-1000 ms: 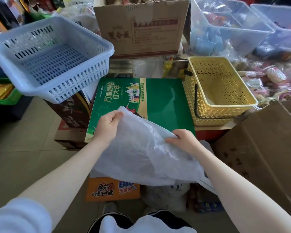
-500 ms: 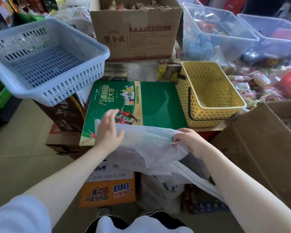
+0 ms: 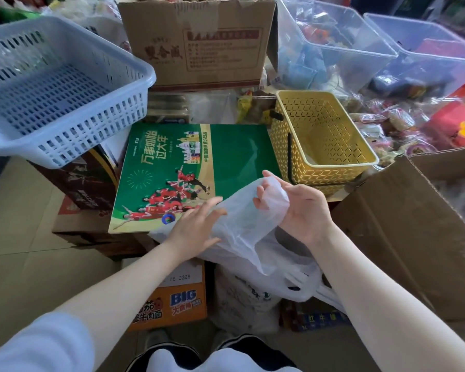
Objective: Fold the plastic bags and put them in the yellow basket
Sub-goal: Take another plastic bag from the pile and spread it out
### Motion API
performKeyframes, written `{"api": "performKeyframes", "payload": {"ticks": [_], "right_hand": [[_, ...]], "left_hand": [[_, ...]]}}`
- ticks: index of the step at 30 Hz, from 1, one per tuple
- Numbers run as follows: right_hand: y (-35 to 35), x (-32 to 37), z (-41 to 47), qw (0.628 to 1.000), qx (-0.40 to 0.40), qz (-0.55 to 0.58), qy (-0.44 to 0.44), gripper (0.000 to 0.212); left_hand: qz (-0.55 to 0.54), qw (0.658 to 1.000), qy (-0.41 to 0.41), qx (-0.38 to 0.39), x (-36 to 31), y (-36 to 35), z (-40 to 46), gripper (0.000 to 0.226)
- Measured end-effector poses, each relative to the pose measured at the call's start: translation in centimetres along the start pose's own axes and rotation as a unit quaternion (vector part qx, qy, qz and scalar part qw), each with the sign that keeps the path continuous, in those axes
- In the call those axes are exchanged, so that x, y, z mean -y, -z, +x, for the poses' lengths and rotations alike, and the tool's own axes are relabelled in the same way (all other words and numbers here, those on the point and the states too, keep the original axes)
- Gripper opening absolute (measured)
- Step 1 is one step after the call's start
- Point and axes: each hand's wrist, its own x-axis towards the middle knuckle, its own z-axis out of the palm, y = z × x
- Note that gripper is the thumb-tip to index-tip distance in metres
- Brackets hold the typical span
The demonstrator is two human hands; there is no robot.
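Beside yellow basket (image 3: 330, 167), green box (image 3: 199, 167), plastic bag (image 3: 247, 226), blue basket (image 3: 51, 84) left

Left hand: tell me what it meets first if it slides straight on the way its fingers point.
The left hand points up-right across the plastic bag, so it probably meets the bag's bunched end in the right hand first; depth is unclear.

your plastic bag (image 3: 242, 226) is translucent white. the basket (image 3: 330, 167) beside it is yellow with a cut-out lattice pattern. the flat box (image 3: 234, 154) under your hands is green with a gold band and red-clad figures; the slotted crate (image 3: 65, 84) is pale blue.
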Motion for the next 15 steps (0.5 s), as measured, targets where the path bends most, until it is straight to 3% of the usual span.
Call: {"api": "performKeyframes", "payload": {"ticks": [2,4,5,7,8,9,10,12,15], "right_hand": [[0.1,0.0,-0.2,0.999,-0.032,0.007,0.003,0.055],[0.5,0.1,-0.2,0.982,-0.14,-0.127,-0.004,0.042],[0.7,0.2,-0.1,0.942,-0.212,-0.26,-0.008,0.036],[1.6,0.3,0.2,0.825,-0.307,-0.474,-0.019,0.026],[1.9,0.4,0.2,0.794,-0.322,-0.514,-0.035,0.023],[2.2,0.6,0.2,0.787,-0.327,-0.519,-0.056,0.021],[2.4,0.9,0.1,0.801,-0.331,-0.493,-0.078,0.019],[2.2,1.2,-0.1,0.866,-0.324,-0.36,-0.126,0.015],[2.7,0.8,-0.3,0.962,-0.223,-0.117,-0.102,0.046]], "left_hand": [[-0.034,0.998,0.05,0.02,0.2,-0.7,-0.4,0.052],[-0.07,0.992,0.108,0.012,0.6,-1.2,-0.6,0.034],[-0.082,0.988,0.13,0.001,1.0,-1.3,-0.6,0.027],[-0.102,0.982,0.158,-0.02,1.9,-1.1,-0.7,0.023],[-0.112,0.98,0.162,-0.027,2.4,-0.8,-0.7,0.024],[-0.118,0.979,0.161,-0.034,2.7,-0.3,-0.7,0.026],[-0.122,0.979,0.157,-0.037,3.0,0.2,-0.7,0.029],[-0.133,0.979,0.149,-0.033,3.5,1.2,-0.7,0.032],[-0.164,0.975,0.151,-0.016,3.9,2.3,-1.3,0.045]]}}
